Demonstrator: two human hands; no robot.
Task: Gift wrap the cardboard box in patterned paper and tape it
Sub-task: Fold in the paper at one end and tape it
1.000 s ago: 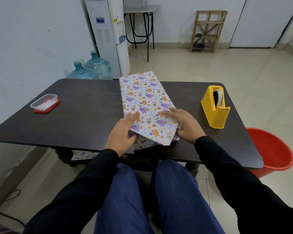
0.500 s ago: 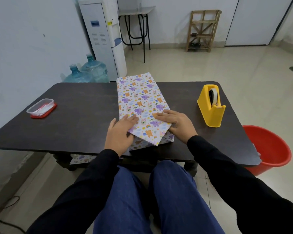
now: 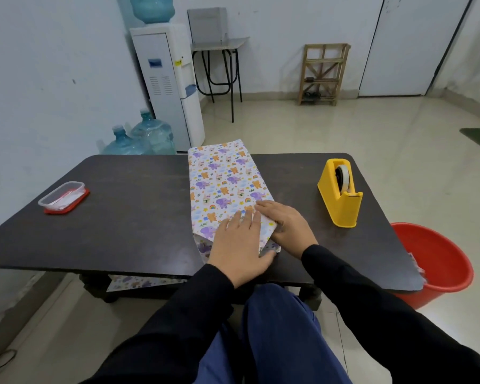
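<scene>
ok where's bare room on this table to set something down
Widest bare patch: between the plastic container and the wrapped box. Narrower strip: between box and tape dispenser. Crowded at the box's near end, under left hand and right hand.

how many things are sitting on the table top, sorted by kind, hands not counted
paper-wrapped box: 1
yellow tape dispenser: 1
clear plastic container on a red lid: 1
total: 3
</scene>
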